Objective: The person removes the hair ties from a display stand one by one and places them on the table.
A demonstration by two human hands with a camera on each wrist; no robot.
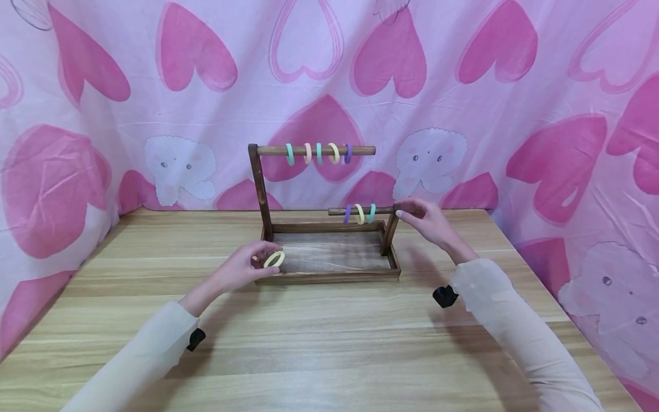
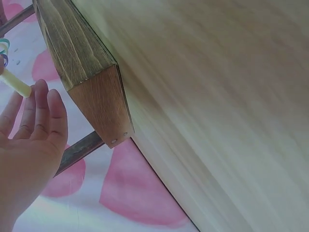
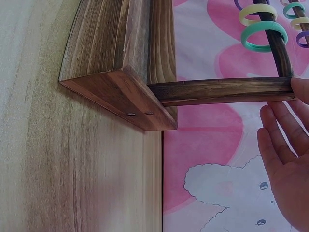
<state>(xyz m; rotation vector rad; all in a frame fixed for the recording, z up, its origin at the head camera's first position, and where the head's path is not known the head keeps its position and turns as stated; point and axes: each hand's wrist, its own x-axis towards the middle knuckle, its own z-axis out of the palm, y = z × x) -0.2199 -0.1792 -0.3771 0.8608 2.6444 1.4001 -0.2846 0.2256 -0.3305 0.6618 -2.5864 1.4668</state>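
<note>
Landmark: a wooden rack (image 1: 329, 269) is sitting on the table (image 1: 329, 343), and every place below is being given relative to it.
Rack build: a shallow tray base is carrying a tall post (image 1: 259, 191) at its left rear corner and a short post (image 1: 389, 233) at its right side.
Upper bar (image 1: 316, 150): it is running rightward from the top of the tall post and is carrying five hair ties (image 1: 319, 153) in teal, peach, teal, yellow and purple.
Lower bar (image 1: 362, 211): it is reaching leftward from the top of the short post and is carrying three ties (image 1: 359, 214), purple, yellow and teal.
Left hand (image 1: 247, 266): it is hovering at the rack's front left corner, fingers curled and pinching a yellow hair tie (image 1: 274, 259) between thumb and fingertips.
Yellow hair tie: it is being held just above the tray's front left corner, apart from both bars; the left wrist view is showing only a pale piece of it at the fingertips.
Right hand (image 1: 424, 220): it is resting at the right end of the lower bar, thumb and fingertips touching the bar's tip beside the short post; the fingers are lying mostly straight, and I cannot tell whether they are actually pinching the wood.
Backdrop (image 1: 463, 86): a pink cloth with hearts is hanging behind and beside the rack.
</note>
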